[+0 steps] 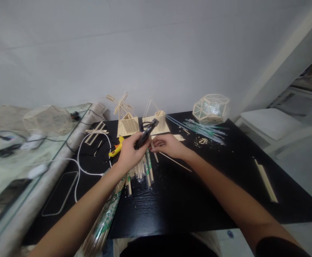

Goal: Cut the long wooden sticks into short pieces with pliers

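My left hand (pixel 131 150) is wrapped round a black hand tool (pixel 146 134), its far end pointing up and away. Blur hides the tool's exact kind. Close beside it, my right hand (pixel 169 145) pinches a thin pale stick (pixel 155 155), which slants down below the fingers. Another long thin wooden stick (pixel 176 162) lies under the right wrist. Below both hands are several disposable chopsticks (pixel 149 171) in green-printed clear wrappers. A yellow glue gun (pixel 115 148) rests just left of my left hand.
Behind the hands stand a windmill-like wooden model (pixel 130 124) and a round stick-built cup (pixel 160 119). Clear glue sticks (pixel 205 129) and a faceted wooden frame (pixel 211 108) are at back right. A white cable (pixel 79 160), phone (pixel 61 192) and wrapped chopstick bundle (pixel 105 214) lie left.
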### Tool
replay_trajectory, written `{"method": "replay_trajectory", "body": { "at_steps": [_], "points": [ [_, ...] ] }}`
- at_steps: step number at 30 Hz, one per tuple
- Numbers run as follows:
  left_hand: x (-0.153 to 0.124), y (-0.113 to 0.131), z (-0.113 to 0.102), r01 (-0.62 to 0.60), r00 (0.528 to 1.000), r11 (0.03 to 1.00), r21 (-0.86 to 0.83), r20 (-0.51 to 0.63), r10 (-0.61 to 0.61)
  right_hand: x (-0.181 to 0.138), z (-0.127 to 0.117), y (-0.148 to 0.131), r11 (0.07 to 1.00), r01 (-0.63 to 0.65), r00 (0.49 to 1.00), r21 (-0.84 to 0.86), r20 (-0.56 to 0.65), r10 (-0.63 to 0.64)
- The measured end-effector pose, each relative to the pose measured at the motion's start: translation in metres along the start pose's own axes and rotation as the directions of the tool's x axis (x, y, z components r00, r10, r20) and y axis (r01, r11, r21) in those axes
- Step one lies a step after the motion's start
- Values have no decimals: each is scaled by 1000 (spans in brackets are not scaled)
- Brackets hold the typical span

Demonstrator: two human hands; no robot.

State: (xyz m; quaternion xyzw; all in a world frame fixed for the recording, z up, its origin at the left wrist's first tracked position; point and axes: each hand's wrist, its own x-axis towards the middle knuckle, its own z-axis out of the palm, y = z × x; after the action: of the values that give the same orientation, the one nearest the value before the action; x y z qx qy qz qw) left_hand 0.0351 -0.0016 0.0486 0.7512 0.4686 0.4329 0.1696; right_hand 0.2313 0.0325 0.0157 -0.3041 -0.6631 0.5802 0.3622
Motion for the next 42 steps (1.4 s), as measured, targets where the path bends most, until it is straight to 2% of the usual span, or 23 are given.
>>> {"method": "replay_trajectory", "body": {
  "at_steps": [4,10,16,22,27,36,42],
  "points": [
    [-1,-6,8,44,998,998,-39,-36,-45,2,1,7,995,6,1000,-95,8,-5],
    [-1,-14,17,124,987,965,-233,-70,-144,2,1,12,966,66,997,-251,62,-52],
    [-2,-19,19,185,976,909,-374,-37,-214,-1,-1,10,908,115,993,-403,84,-88],
    [-4,-19,22,263,955,814,-517,24,-294,-2,-1,11,842,141,988,-521,126,-88],
    [-4,-17,20,313,942,800,-512,59,-331,-2,-3,11,808,134,987,-574,154,-54],
    [-6,-11,19,263,965,857,-443,116,-236,-11,-3,23,800,155,979,-579,197,-47],
    [-9,-12,19,235,972,876,-422,88,-219,-14,-1,24,799,163,978,-579,199,-55]
  ]
}}
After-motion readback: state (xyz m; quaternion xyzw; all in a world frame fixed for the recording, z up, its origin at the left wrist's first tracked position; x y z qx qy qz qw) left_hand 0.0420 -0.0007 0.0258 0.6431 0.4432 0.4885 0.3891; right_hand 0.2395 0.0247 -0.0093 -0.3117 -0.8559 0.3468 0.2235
